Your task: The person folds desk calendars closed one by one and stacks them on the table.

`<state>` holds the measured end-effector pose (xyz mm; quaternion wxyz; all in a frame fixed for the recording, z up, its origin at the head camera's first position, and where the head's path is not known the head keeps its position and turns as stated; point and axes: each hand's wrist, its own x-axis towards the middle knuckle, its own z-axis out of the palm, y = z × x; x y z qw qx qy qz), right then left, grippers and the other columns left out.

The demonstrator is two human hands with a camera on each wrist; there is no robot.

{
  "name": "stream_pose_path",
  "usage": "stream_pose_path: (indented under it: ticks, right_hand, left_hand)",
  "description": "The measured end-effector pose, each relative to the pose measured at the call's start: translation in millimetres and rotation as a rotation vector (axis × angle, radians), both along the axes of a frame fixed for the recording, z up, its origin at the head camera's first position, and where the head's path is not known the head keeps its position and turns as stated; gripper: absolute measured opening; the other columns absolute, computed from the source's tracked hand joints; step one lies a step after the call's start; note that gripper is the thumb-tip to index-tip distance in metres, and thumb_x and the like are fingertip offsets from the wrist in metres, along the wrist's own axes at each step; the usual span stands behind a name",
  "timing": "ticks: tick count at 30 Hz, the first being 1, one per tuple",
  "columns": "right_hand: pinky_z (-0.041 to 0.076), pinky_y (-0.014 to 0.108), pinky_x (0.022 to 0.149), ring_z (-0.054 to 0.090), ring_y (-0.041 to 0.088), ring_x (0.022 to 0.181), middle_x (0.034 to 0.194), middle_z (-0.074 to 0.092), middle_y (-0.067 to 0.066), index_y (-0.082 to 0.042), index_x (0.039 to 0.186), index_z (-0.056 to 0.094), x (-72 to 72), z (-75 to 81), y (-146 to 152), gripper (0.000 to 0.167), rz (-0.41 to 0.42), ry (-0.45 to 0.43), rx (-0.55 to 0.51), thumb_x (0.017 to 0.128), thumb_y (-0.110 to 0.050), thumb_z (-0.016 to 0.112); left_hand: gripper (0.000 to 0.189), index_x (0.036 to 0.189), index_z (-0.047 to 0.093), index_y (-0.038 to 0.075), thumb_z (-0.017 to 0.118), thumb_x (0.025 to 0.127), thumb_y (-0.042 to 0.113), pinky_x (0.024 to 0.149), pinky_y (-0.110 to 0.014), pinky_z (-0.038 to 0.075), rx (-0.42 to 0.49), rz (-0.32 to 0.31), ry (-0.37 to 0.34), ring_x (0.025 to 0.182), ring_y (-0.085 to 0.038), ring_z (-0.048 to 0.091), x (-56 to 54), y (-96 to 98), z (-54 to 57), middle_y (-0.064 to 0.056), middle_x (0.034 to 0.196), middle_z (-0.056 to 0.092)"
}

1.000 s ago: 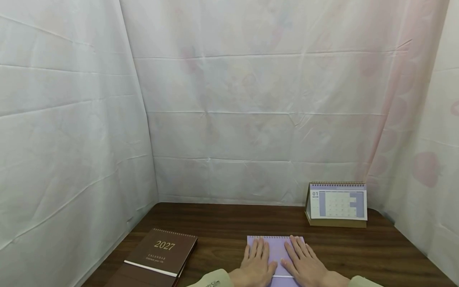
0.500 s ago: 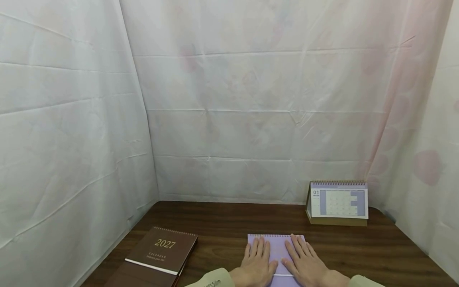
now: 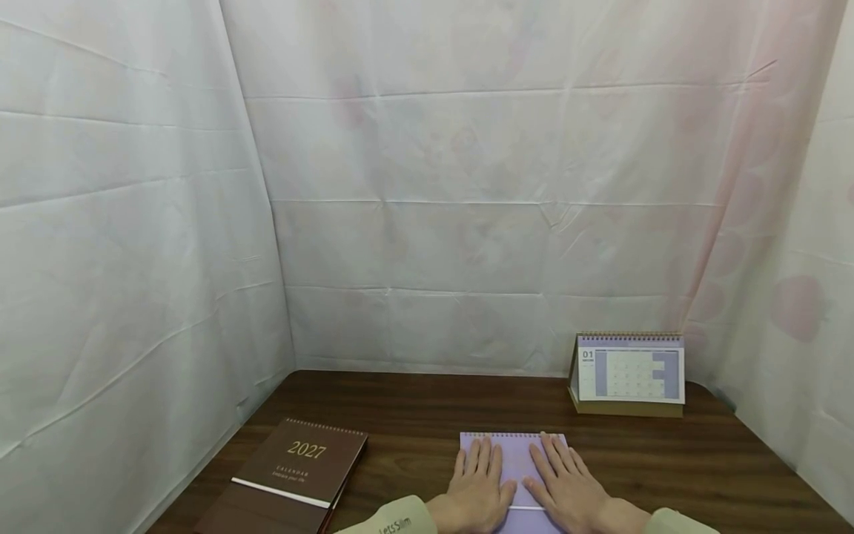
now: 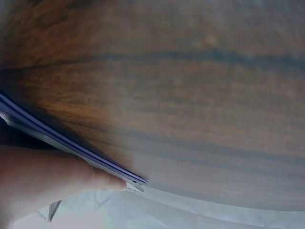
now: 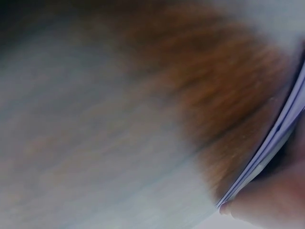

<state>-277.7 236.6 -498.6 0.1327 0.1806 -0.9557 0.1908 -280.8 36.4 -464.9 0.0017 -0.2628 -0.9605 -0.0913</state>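
Observation:
A purple spiral-bound desk calendar (image 3: 515, 467) lies flat on the brown wooden table near its front edge, its coil at the far side. My left hand (image 3: 475, 486) rests on its left part and my right hand (image 3: 563, 482) on its right part, fingers straight and pointing away from me. A white strip crosses the calendar between the thumbs. In the left wrist view the calendar's layered edge (image 4: 71, 143) runs beside the hand (image 4: 52, 176). The right wrist view shows the other edge (image 5: 267, 148) beside the right hand (image 5: 271, 200).
A brown 2027 calendar (image 3: 293, 463) with a white band lies flat at the left front. At the back right a desk calendar (image 3: 627, 374) stands upright, showing a month page. Pale cloth curtains (image 3: 427, 185) hang behind and beside the table (image 3: 414, 400).
The head view has tilted down slightly, so everything appears a little higher. Both hands keep their places on the purple calendar.

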Motion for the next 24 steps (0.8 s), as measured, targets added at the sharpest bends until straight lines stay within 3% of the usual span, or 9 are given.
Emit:
stream_pose_path:
  ticks: [3,7,11,12,13,18,20,23,24]
  right_hand:
    - [0.006,0.063,0.116,0.013,0.048,0.145,0.157,0.022,0.026,0.002,0.145,0.037,0.7,3.0,0,0.067,-0.002,-0.023,0.014,0.098,-0.045,0.045]
    - [-0.009,0.052,0.119,0.016,0.046,0.145,0.156,0.025,0.025,0.002,0.145,0.037,0.9,2.5,0,0.067,-0.012,0.007,0.033,0.099,-0.046,0.044]
    - [-0.023,0.031,0.114,0.002,0.031,0.151,0.155,0.027,0.025,0.002,0.144,0.039,-0.7,-3.5,1,0.066,-0.010,0.071,0.030,0.100,-0.047,0.042]
    - [-0.021,0.037,0.117,-0.001,0.030,0.151,0.154,0.028,0.026,0.002,0.144,0.037,-0.4,-4.2,1,0.065,0.000,0.087,0.039,0.100,-0.047,0.040]
    - [-0.024,0.030,0.113,-0.002,0.028,0.151,0.154,0.028,0.026,0.002,0.144,0.039,-1.0,-5.9,1,0.065,-0.003,0.095,0.038,0.100,-0.046,0.041]
    - [-0.026,0.032,0.112,0.006,0.040,0.148,0.155,0.026,0.027,0.003,0.145,0.036,0.0,-4.1,1,0.066,0.015,0.059,0.037,0.101,-0.046,0.041]
    - [-0.028,0.025,0.108,0.010,0.041,0.147,0.156,0.024,0.026,0.002,0.145,0.036,-0.7,-2.8,1,0.067,0.001,0.023,0.032,0.100,-0.047,0.042]
    - [-0.024,0.032,0.112,0.014,0.044,0.146,0.156,0.024,0.026,0.002,0.145,0.036,-0.1,-1.4,1,0.067,-0.002,0.016,0.021,0.099,-0.047,0.042]
    - [-0.020,0.041,0.116,0.015,0.045,0.146,0.155,0.026,0.027,0.003,0.144,0.036,0.5,-1.3,1,0.067,0.005,0.028,0.020,0.100,-0.047,0.042]
  left_hand:
    - [0.068,0.153,0.022,0.006,0.021,0.102,0.051,0.119,-0.055,0.015,-0.007,0.002,0.010,0.150,-0.033,0.010,-0.9,0.1,-1.0,-0.015,0.162,0.015]
    - [0.068,0.153,0.022,0.007,0.020,0.102,0.052,0.119,-0.055,0.015,-0.004,0.007,0.023,0.150,-0.033,0.011,-2.9,0.6,-3.2,-0.014,0.162,0.015]
    - [0.069,0.153,0.023,0.007,0.020,0.102,0.053,0.118,-0.055,0.015,0.015,0.007,0.036,0.150,-0.033,0.012,-5.4,0.9,-7.6,-0.014,0.162,0.016]
    - [0.069,0.153,0.023,0.007,0.018,0.102,0.053,0.118,-0.055,0.016,0.018,0.008,0.044,0.150,-0.033,0.012,-5.8,0.8,-9.3,-0.014,0.162,0.016]
    - [0.069,0.153,0.023,0.007,0.018,0.102,0.053,0.118,-0.055,0.016,0.022,0.007,0.055,0.150,-0.033,0.013,-6.8,1.0,-12.0,-0.013,0.162,0.017]
    - [0.070,0.153,0.023,0.008,0.016,0.101,0.055,0.118,-0.055,0.017,0.036,0.009,0.044,0.150,-0.033,0.013,-7.1,0.4,-15.4,-0.013,0.162,0.016]
    - [0.071,0.153,0.021,0.007,0.016,0.101,0.055,0.118,-0.055,0.015,0.044,0.006,0.019,0.150,-0.033,0.011,-7.7,0.2,-15.4,-0.014,0.162,0.014]
    - [0.071,0.153,0.021,0.007,0.015,0.101,0.055,0.118,-0.056,0.015,0.031,0.004,0.034,0.150,-0.033,0.011,-8.4,0.2,-15.2,-0.014,0.162,0.014]
    - [0.071,0.153,0.022,0.007,0.015,0.101,0.055,0.118,-0.056,0.015,0.028,0.003,0.039,0.150,-0.033,0.011,-9.3,0.3,-16.5,-0.014,0.162,0.014]
